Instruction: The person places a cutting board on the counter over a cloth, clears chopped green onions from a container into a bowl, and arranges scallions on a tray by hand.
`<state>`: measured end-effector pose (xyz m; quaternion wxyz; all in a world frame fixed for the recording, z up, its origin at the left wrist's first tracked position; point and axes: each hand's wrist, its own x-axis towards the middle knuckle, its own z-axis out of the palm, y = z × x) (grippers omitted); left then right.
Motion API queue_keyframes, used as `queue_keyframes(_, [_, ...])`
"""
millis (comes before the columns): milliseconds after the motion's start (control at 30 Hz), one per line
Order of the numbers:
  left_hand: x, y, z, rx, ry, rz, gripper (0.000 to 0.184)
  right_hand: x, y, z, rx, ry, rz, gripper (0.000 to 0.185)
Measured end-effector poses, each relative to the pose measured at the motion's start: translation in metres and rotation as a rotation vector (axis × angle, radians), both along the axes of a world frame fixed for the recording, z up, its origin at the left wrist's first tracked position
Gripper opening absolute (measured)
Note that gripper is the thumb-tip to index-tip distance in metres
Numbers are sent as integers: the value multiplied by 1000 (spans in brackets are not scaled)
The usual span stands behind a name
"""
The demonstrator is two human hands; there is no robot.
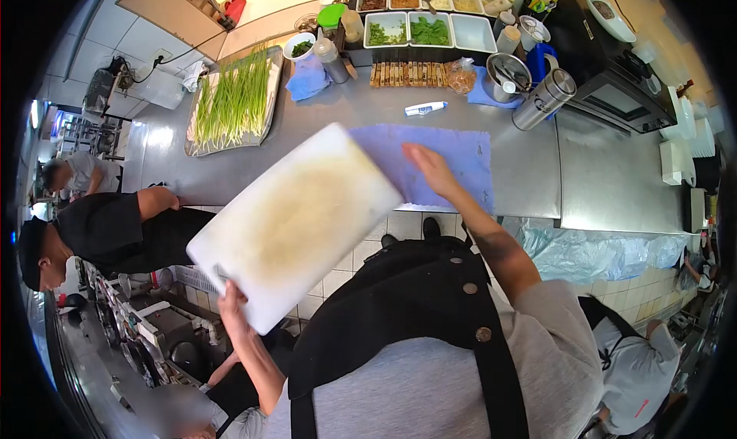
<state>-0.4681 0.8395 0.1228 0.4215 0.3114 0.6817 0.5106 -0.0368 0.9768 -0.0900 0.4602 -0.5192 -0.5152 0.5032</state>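
Note:
My left hand (232, 304) grips a large white cutting board (338, 201) by its lower left end, near the handle slot. The board is tilted, with a yellowish-brown stain across its middle, and its far end overlaps the counter edge and part of a blue cloth (461, 159). That cloth lies spread flat on the steel counter. Over the cloth, apart from the board, is my right hand (430, 168), its fingers stretched out and holding nothing. A white and blue marker-like tube (426, 109) lies just beyond the cloth.
A tray of long green chives (234, 105) sits at the counter's left. Ingredient containers (428, 30) line the back; a steel thermos (545, 99) and black microwave (614, 70) stand right. A person in black (107, 228) is at left; other people work nearby.

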Motion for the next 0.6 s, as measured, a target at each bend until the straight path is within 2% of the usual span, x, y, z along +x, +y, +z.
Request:
queue_keyframes(67, [12, 28, -22, -39, -63, -146, 24, 24, -39, 48, -394, 455, 116, 51])
queue_keyframes(100, [19, 46, -45, -48, -158, -219, 24, 35, -52, 44, -400, 400, 95, 50])
queue_keyframes(167, [36, 83, -82, -129, -162, -477, 29, 49, -73, 45, -245, 223, -93, 50])
queue_keyframes(200, [60, 100, -97, -185, -162, -505, 29, 54, -81, 51, -86, 98, -258, 51])
queue_keyframes(267, [100, 133, -129, -195, -72, -647, 36, 85, -97, 37, -188, 142, -389, 52])
queue_keyframes(333, [142, 160, -140, -229, -48, -722, 41, 102, -108, 34, -257, 126, -510, 54])
queue_keyframes(400, [159, 185, -163, -196, 171, -804, 46, 111, -116, 39, -292, 60, -624, 56])
queue_keyframes(467, [173, 201, -173, -204, 399, -892, 50, 127, -113, 15, -319, -185, -639, 59])
queue_keyframes(533, [175, 211, -172, -268, 643, -970, 51, 128, -108, 21, -326, -374, -627, 61])
queue_keyframes(600, [172, 212, -168, -100, 948, -921, 49, 124, -103, 29, -312, -506, -593, 61])
